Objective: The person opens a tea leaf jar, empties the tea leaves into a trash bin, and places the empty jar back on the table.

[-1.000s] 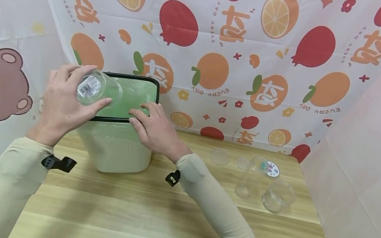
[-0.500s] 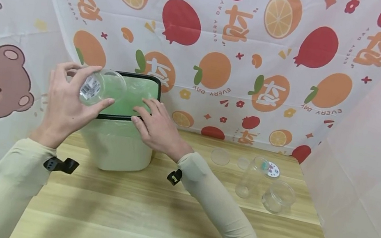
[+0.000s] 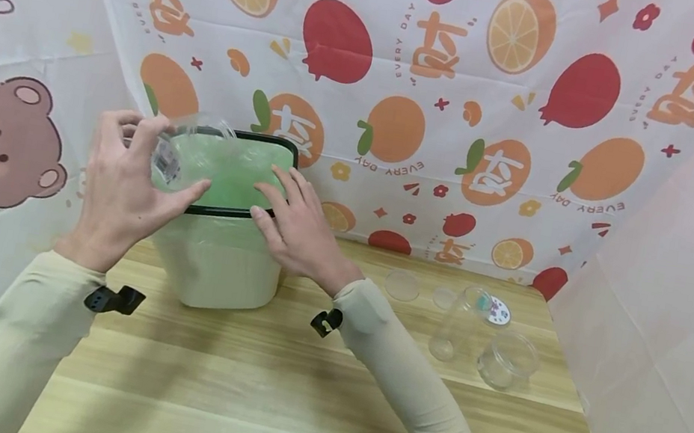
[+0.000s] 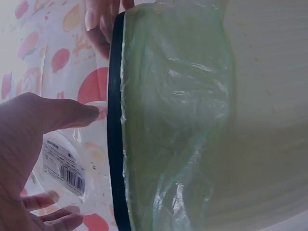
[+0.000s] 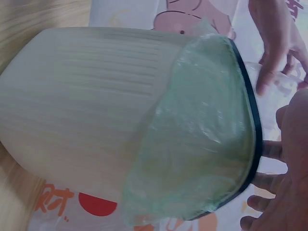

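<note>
My left hand [image 3: 125,196] holds a clear plastic cup [image 3: 167,159] over the left side of a pale trash bin [image 3: 228,277]. A barcode label shows on the cup's base in the left wrist view, with thumb [image 4: 79,114] and fingers on either side of it. The cup lies tilted, its mouth away from the palm. Translucent green bag lining [image 3: 238,173] fills the bin's mouth and folds over the outside beneath a black rim [image 3: 221,212]. My right hand [image 3: 306,236] is at the rim's front right, fingers loosely bent over the opening and gripping nothing.
To the right on the wooden table [image 3: 291,397] stand a tall clear container [image 3: 455,324] and a short clear jar [image 3: 508,359]. Clear discs [image 3: 402,286] and a patterned round piece [image 3: 498,311] lie behind them. Printed cloth [image 3: 394,50] closes off the back and sides.
The cup has tipped in my left hand, its mouth swinging up and away. My right hand has shifted slightly right and its fingers have lifted a little. The view has drifted slightly.
</note>
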`<action>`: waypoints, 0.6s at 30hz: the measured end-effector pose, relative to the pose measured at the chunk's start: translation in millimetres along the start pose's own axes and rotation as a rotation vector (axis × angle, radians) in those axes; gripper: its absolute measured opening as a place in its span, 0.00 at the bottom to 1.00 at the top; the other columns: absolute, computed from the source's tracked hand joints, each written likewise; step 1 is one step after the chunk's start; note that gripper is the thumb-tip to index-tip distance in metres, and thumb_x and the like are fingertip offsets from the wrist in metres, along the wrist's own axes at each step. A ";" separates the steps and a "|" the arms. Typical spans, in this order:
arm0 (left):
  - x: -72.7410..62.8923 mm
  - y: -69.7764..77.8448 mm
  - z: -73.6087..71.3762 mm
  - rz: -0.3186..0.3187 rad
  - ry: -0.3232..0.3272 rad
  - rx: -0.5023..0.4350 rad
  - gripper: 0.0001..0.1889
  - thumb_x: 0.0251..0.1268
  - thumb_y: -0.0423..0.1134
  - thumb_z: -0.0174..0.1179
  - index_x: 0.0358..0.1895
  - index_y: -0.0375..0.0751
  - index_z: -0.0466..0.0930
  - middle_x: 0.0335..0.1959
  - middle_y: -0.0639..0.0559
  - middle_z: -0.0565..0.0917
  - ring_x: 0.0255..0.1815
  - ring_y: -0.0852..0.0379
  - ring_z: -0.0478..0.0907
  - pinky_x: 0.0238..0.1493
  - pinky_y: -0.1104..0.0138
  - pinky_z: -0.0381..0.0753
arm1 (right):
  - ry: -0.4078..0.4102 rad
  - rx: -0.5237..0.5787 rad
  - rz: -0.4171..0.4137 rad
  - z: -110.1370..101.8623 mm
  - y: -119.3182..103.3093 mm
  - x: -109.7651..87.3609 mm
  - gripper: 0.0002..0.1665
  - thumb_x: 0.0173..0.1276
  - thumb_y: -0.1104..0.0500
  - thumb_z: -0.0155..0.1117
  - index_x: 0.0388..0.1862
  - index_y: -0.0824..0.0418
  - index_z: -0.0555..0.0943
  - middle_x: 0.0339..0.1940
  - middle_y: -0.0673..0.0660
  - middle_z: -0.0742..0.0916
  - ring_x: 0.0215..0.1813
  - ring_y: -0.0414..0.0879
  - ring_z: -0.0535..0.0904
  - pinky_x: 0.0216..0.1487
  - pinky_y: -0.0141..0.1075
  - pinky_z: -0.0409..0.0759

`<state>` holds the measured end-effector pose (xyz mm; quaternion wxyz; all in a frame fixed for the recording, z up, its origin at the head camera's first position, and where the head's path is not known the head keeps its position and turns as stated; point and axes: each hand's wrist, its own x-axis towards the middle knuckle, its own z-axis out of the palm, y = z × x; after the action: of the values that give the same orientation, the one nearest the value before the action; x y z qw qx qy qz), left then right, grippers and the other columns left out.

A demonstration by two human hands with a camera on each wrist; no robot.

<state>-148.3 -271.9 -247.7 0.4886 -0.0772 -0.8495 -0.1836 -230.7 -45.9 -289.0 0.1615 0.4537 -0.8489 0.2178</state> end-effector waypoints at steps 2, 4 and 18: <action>0.5 0.5 0.9 0.011 -0.004 0.001 0.39 0.40 0.43 0.79 0.59 0.38 0.70 0.53 0.25 0.68 0.53 0.30 0.69 0.47 0.38 0.71 | 0.015 0.026 0.010 -4.9 1.9 -1.5 0.28 0.84 0.45 0.38 0.75 0.53 0.67 0.83 0.60 0.61 0.86 0.56 0.48 0.86 0.50 0.46; 0.4 1.1 1.4 0.015 -0.004 0.002 0.38 0.41 0.45 0.77 0.57 0.36 0.68 0.52 0.24 0.67 0.52 0.30 0.68 0.46 0.40 0.70 | 0.035 0.050 0.010 -9.8 3.7 -2.9 0.28 0.84 0.46 0.39 0.76 0.54 0.67 0.83 0.60 0.62 0.86 0.55 0.47 0.87 0.49 0.44; -0.5 23.6 4.2 -0.024 0.149 -0.018 0.39 0.38 0.60 0.69 0.37 0.26 0.64 0.42 0.70 0.53 0.41 0.56 0.59 0.35 0.61 0.57 | 0.180 0.121 -0.006 -49.9 10.0 -20.6 0.30 0.83 0.48 0.41 0.76 0.59 0.66 0.83 0.60 0.62 0.86 0.54 0.46 0.87 0.49 0.44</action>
<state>-144.1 -248.5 -244.5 0.5475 -0.0576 -0.8100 -0.2021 -224.3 -0.8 -258.4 0.2104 0.4438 -0.8148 0.3080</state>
